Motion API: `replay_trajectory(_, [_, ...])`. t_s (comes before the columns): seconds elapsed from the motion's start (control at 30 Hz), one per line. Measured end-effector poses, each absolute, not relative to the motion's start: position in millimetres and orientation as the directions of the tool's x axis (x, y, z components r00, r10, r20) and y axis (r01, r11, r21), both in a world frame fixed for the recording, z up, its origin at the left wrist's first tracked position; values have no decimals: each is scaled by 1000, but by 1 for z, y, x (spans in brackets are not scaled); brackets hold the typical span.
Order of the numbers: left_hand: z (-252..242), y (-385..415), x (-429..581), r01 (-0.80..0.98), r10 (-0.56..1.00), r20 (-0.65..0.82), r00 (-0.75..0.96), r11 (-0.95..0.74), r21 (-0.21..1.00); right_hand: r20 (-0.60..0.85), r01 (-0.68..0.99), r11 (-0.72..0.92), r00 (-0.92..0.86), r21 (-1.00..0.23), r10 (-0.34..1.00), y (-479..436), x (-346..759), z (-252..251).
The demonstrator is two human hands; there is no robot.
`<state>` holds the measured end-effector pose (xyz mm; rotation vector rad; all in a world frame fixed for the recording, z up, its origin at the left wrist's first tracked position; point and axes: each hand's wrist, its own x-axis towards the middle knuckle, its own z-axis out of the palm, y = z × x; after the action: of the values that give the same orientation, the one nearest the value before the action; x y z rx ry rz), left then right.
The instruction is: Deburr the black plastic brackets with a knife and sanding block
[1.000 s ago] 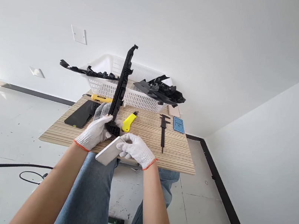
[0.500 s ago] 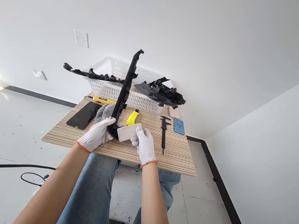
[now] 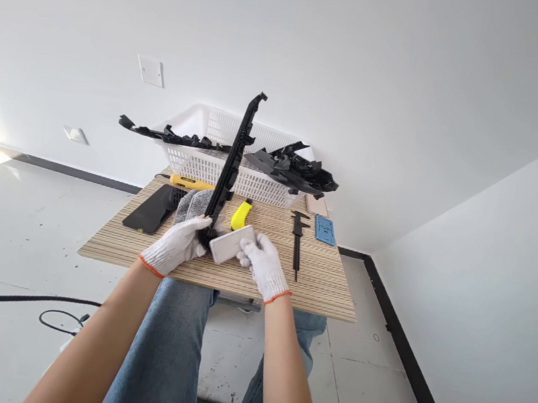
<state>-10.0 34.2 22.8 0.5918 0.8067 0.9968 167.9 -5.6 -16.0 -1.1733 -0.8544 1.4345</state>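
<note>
My left hand (image 3: 180,242), in a white knit glove with an orange cuff, is closed around the lower end of a long black plastic trim strip (image 3: 235,156). The strip tilts up and away over the table, its ribbed, clipped side showing. A flat, whitish rectangular block (image 3: 231,244) is gripped by my right hand (image 3: 261,259), gloved the same way. The block's left end is close to the strip's bottom; whether they touch I cannot tell. Behind my left hand lies a grey cloth (image 3: 192,203). A yellow tool with a black tip (image 3: 241,215) lies just beyond the block.
A white plastic basket (image 3: 261,187) at the table's back holds black plastic parts (image 3: 299,169) sticking over its rim. On the wood-grain table (image 3: 317,283) lie black calipers (image 3: 297,239), a blue card-like piece (image 3: 325,229), a black flat device (image 3: 150,209) and a yellow-handled tool (image 3: 191,183).
My right hand has shifted slightly right and the block is tilted a little more. My left hand still holds the strip. The whole view has shifted slightly.
</note>
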Motion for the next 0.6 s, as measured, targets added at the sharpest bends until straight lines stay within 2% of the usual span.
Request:
replay_trajectory(0.1, [23, 34, -10, -498, 898, -328, 292, 436, 750, -278, -209, -314, -186, -926, 943, -7, 169, -16])
replay_trajectory(0.23, [23, 34, -10, -493, 893, -320, 316, 442, 749, -223, -339, -192, 55, -921, 973, -10, 169, -14])
replay_trajectory(0.27, [22, 35, -10, -495, 895, -316, 314, 438, 750, -212, -324, -188, 40, -927, 977, -11, 168, -14])
replay_trajectory(0.37, [19, 35, -10, -503, 908, -293, 301, 412, 760, -226, -216, -256, -154, -942, 962, -12, 166, -14])
replay_trajectory(0.43, [18, 35, -10, -510, 908, -278, 314, 408, 757, -211, -259, -218, -54, -941, 976, -11, 165, -17])
replay_trajectory(0.53, [17, 35, -10, -515, 902, -295, 316, 424, 745, -148, -330, -55, 264, -942, 953, -10, 163, -19])
replay_trajectory(0.6, [19, 35, -10, -519, 898, -314, 309, 436, 736, -114, -295, -19, 310, -955, 944, -12, 161, -18])
